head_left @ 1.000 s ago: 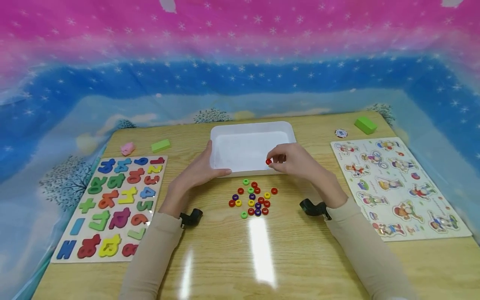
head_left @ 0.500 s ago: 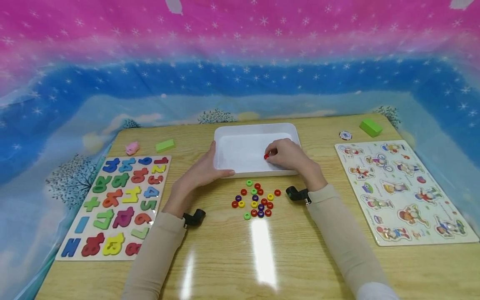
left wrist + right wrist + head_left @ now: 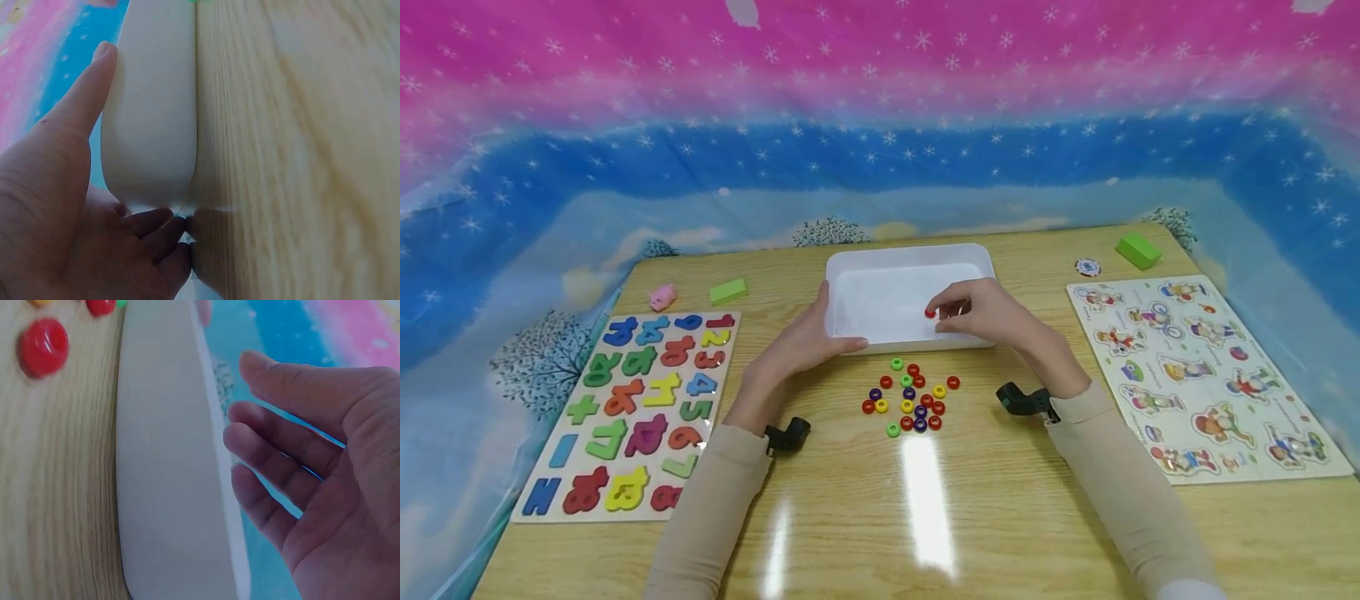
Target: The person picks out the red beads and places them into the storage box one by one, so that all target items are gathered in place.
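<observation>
A white rectangular tray [image 3: 880, 345] stands at the middle back of the table. My left hand [image 3: 797, 337] holds its near left corner, the thumb along the near wall and the other fingers by the left end. Over the tray's right part is my right hand [image 3: 988, 312], thumb and index finger apart. A small red ring bead [image 3: 930, 313] shows in the tray just under the index fingertip. The right wrist view shows loosely bent fingers [image 3: 275, 456] beyond the tray wall [image 3: 172, 456] with no bead visible between them. Several red, yellow, green and purple ring beads [image 3: 907, 407] lie before the tray.
At left lies a number puzzle board [image 3: 568, 417], with a pink pig figure [image 3: 662, 297] and a green block [image 3: 728, 291] behind it. A picture puzzle board [image 3: 1206, 379] lies at right, with a poker chip [image 3: 1087, 267] and another green block [image 3: 1138, 251] behind.
My right hand has carried the red bead a little farther into the tray; its thumb has since parted from the bead. The left hand stays at the tray. The head view shifted slightly.
</observation>
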The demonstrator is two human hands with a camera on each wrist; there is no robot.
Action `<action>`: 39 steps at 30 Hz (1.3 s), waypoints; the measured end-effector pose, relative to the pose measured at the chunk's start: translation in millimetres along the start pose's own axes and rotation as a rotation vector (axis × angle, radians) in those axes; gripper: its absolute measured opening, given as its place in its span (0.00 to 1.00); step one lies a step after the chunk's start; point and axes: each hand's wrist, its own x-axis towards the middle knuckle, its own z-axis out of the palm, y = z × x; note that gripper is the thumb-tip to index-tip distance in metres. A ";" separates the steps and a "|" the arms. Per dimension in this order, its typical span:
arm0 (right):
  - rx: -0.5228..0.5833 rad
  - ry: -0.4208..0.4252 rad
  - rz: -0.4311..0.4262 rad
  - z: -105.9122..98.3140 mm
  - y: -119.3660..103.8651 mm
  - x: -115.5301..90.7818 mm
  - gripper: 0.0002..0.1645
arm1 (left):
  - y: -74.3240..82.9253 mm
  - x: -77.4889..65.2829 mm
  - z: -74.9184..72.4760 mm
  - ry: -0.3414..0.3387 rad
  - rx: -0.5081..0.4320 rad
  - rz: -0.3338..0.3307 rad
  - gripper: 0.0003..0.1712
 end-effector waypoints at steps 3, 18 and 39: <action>-0.010 -0.030 -0.042 -1.0 -9.7 -16.9 0.13 | -0.6 0.8 1.4 0.002 -0.001 0.000 0.71; -0.311 -0.125 -0.048 32.9 -12.5 -60.0 0.11 | -0.9 -0.2 -1.0 0.003 -0.005 0.000 0.75; -0.237 -0.089 -0.023 30.0 -17.5 -50.5 0.06 | 0.9 -0.9 0.3 0.004 -0.015 0.003 0.72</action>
